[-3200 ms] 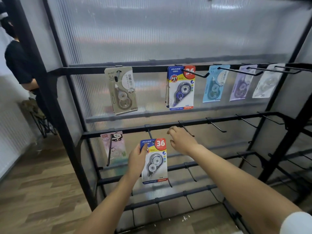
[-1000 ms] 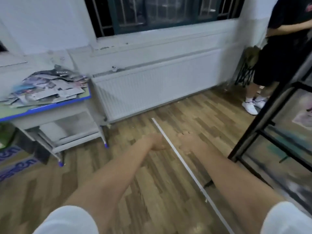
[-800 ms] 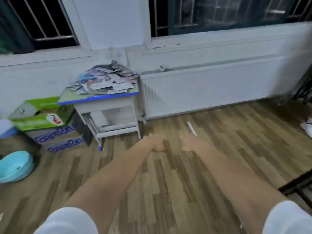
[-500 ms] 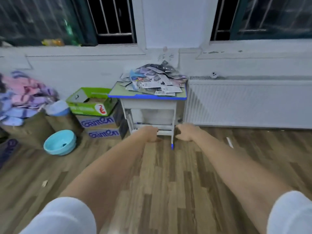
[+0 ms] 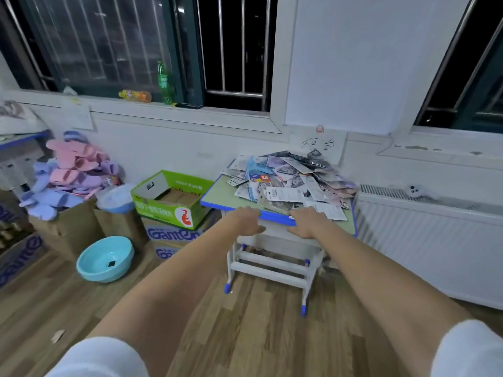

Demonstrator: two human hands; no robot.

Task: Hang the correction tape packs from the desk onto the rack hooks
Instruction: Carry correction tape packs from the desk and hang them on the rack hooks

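Your empty, relaxed left hand [image 5: 249,221] and right hand [image 5: 306,223] reach out side by side; beyond them the heaped correction tape packs [image 5: 292,183] overhang the desk [image 5: 217,198] edge, so a careless grab could spill several.

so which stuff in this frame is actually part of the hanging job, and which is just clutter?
Job:
- pile of correction tape packs
- desk they lie on
- left hand and right hand, both empty, reaching toward the desk

Clutter:
- green carton
- blue basin
- plush toys in a box
- bottles on the sill
- radiator

Both hands [image 5: 275,221] now nearer desk [image 5: 217,198]
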